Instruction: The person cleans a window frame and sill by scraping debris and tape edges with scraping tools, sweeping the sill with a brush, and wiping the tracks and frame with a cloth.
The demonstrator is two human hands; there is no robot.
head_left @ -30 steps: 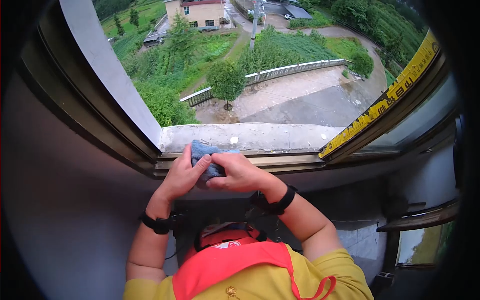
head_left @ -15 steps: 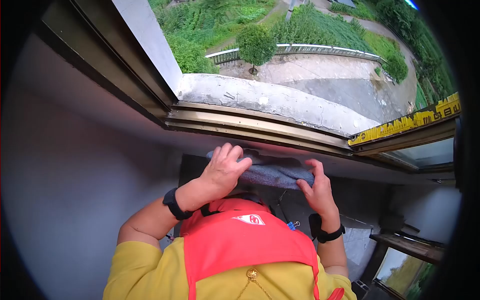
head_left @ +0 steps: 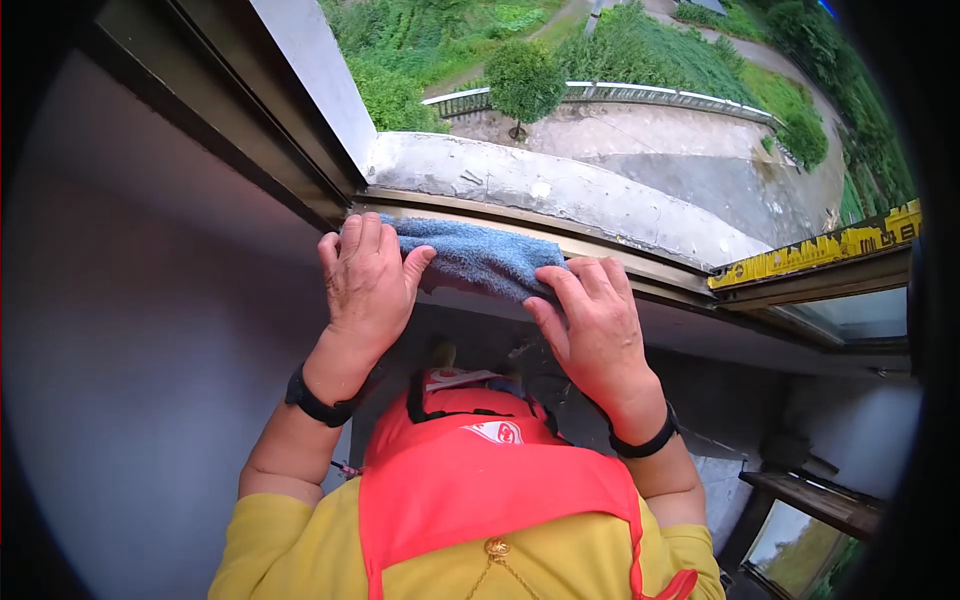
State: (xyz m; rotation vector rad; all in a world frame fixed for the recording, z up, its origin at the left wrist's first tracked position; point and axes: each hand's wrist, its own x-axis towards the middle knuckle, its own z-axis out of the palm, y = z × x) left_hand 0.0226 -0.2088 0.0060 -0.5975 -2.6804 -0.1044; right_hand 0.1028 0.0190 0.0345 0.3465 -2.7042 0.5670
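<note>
A blue-grey terry cloth (head_left: 480,255) lies stretched along the inner edge of the metal window track (head_left: 640,265). My left hand (head_left: 370,275) grips its left end, near the corner where the track meets the upright frame. At the other end my right hand (head_left: 592,315) pinches the cloth between thumb and fingers. The cloth covers the left part of the track, and the fingertips of both hands are partly hidden behind its folds and edge.
Beyond the track is a worn whitish outer sill (head_left: 560,190), with a yard and trees below. A sliding sash with yellow tape (head_left: 820,245) stands at the right. The upright window frame (head_left: 250,120) and a plain wall (head_left: 150,330) are at the left.
Both hands have raised the cloth from below the window onto the track. The left hand has shifted left and the cloth is spread flatter between the hands.
</note>
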